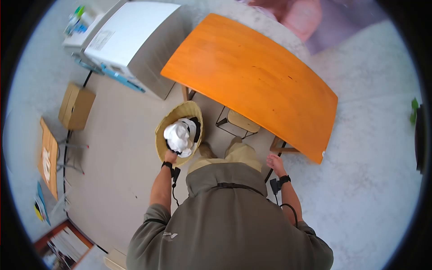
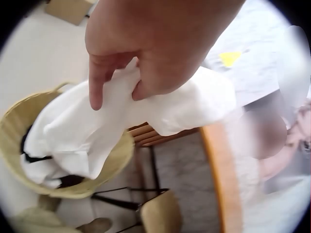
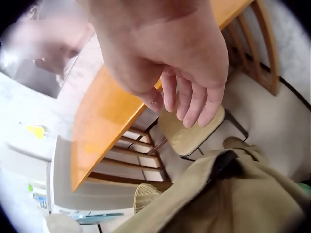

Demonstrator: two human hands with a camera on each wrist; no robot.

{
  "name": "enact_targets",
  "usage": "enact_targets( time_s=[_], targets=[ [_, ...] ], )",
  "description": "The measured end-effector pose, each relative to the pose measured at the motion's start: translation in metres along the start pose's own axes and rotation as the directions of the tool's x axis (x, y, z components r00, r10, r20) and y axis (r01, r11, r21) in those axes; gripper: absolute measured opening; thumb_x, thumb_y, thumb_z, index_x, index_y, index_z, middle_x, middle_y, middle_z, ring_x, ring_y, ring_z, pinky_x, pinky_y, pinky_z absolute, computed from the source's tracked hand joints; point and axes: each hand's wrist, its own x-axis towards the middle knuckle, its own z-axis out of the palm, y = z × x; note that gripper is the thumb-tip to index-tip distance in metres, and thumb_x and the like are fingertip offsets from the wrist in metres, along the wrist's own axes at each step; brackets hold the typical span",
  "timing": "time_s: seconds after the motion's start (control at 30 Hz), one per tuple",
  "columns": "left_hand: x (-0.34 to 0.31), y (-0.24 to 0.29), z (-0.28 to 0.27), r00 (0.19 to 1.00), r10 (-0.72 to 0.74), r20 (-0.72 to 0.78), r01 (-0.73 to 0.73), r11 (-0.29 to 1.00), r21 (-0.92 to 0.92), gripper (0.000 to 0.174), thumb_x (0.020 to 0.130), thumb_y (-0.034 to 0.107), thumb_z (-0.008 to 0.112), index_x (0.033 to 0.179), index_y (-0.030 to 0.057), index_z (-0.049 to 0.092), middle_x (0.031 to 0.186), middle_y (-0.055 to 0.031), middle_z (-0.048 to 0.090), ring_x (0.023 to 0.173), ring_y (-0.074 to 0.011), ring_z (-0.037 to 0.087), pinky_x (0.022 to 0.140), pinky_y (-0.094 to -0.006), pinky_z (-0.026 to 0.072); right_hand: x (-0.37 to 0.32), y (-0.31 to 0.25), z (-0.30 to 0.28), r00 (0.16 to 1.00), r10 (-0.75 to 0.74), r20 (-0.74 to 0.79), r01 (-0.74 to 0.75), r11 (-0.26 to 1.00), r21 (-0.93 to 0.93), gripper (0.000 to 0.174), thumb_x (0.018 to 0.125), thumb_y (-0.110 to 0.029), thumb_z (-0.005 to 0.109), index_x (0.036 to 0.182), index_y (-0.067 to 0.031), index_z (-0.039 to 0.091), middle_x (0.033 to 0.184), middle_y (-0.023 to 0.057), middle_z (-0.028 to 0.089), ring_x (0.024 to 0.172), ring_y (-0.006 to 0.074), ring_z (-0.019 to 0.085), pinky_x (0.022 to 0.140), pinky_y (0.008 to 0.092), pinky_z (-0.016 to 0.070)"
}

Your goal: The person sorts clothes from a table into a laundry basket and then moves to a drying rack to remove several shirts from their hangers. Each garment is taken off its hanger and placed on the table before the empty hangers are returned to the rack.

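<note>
Cloth (image 1: 178, 136), white and crumpled, is in our left hand (image 1: 170, 156), folks, thumb and fingers clamped on it, while its lower part lies in the wicker basket (image 1: 182, 108) on the floor, left of our feet! Something dark (image 1: 196, 128) sits in there beside it. Over on the right, our right hand (image 3: 167, 53) holds nothing, thumb and fingers apart and loosely bent, hanging near the near edge of the orange table (image 1: 256, 76). Under that edge we see a stool (image 1: 243, 121). Far left, a white-topped cabinet (image 1: 130, 31), and nearer, a cardboard box (image 1: 77, 105) on the floor!
</note>
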Motion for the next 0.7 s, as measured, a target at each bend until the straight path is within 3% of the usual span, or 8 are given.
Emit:
enact_targets(
  time_s=[0.1,0.2,0.37,0.4,0.43,0.5,0.57,0.7],
  targets=[
    [-0.008,0.01,0.013,0.89,-0.279,0.359,0.354,0.921,-0.161,0.02,0.082,0.018,0.053,0.095,0.003,0.054,0.082,-0.0121,0.056,0.065,-0.0268,0.061,0.057,-0.0429,0.0535,-0.01,0.018,-0.021,0.999,-0.012,-0.053,0.018,0.994,0.112,0.026,0.088,-0.018,0.051,0.113,-0.0089,0.052,0.108,0.0058,0.058,0.092,0.0194,0.058,0.08,0.036,0.0478],
    [-0.02,0.057,0.014,0.915,-0.158,0.371,0.221,0.966,-0.134,0.023,0.083,0.018,0.053,0.102,0.0043,0.053,0.083,-0.0097,0.057,0.067,-0.0241,0.061,0.059,-0.0412,0.0539,0.0,0.062,-0.04,0.994,0.033,-0.101,0.0,0.95,0.311,0.027,0.089,-0.017,0.05,0.114,-0.0086,0.052,0.109,0.0069,0.057,0.094,0.02,0.058,0.081,0.0366,0.0479],
    [-0.022,0.149,0.025,0.887,-0.031,0.461,0.005,0.998,0.058,0.026,0.084,0.019,0.054,0.106,0.0051,0.051,0.085,-0.009,0.058,0.07,-0.0216,0.062,0.058,-0.0367,0.0534,0.018,0.147,-0.062,0.977,0.019,-0.214,0.08,0.892,0.446,0.026,0.084,-0.019,0.054,0.107,-0.0062,0.056,0.084,0.0054,0.061,0.071,0.0179,0.059,0.062,0.0325,0.0509],
    [-0.026,0.177,0.03,0.883,0.051,0.468,-0.067,0.998,0.019,0.025,0.085,0.019,0.053,0.106,0.0054,0.05,0.085,-0.0085,0.058,0.07,-0.0211,0.061,0.058,-0.036,0.0533,0.044,0.225,-0.082,0.968,0.035,-0.25,0.099,0.857,0.506,0.026,0.084,-0.019,0.054,0.107,-0.0062,0.056,0.084,0.0054,0.061,0.071,0.0179,0.059,0.062,0.0325,0.0509],
    [-0.025,0.2,0.036,0.867,0.125,0.483,-0.137,0.991,-0.012,0.024,0.086,0.018,0.052,0.107,0.0057,0.05,0.084,-0.0079,0.058,0.07,-0.0206,0.061,0.058,-0.0353,0.0533,0.096,0.263,-0.09,0.951,-0.258,0.173,0.053,0.684,0.727,0.023,0.086,-0.021,0.053,0.106,-0.0108,0.056,0.086,0.0041,0.06,0.076,0.018,0.06,0.064,0.0336,0.0503],
    [-0.027,0.228,0.053,0.835,0.206,0.51,-0.209,0.976,-0.053,0.019,0.087,0.017,0.05,0.103,0.0072,0.053,0.077,-0.0032,0.056,0.063,-0.0153,0.057,0.053,-0.0285,0.0496,0.045,0.218,-0.059,0.957,0.105,-0.271,0.036,0.883,0.468,0.023,0.084,-0.022,0.054,0.103,-0.01,0.057,0.084,0.0031,0.06,0.075,0.0167,0.059,0.062,0.031,0.0488],
    [-0.005,0.25,0.067,0.733,0.159,0.661,-0.297,0.95,0.1,0.015,0.086,0.015,0.05,0.097,0.0072,0.054,0.081,-0.0044,0.057,0.065,-0.0156,0.059,0.052,-0.0296,0.0503,0.01,0.194,-0.041,0.913,0.064,-0.404,0.197,0.796,0.572,0.02,0.08,-0.02,0.054,0.089,-0.005,0.063,0.072,0.0038,0.059,0.058,0.0135,0.056,0.048,0.0279,0.046],
    [-0.025,0.317,0.085,0.671,0.058,0.739,-0.506,0.764,0.4,0.015,0.086,0.019,0.05,0.093,0.0089,0.057,0.073,-0.0036,0.057,0.063,-0.0144,0.058,0.052,-0.027,0.0484,-0.025,0.193,-0.02,0.826,0.087,-0.556,0.336,0.717,0.611,0.021,0.079,-0.021,0.056,0.09,-0.0039,0.063,0.07,0.003,0.059,0.055,0.0125,0.055,0.048,0.0267,0.0444]
  ],
)
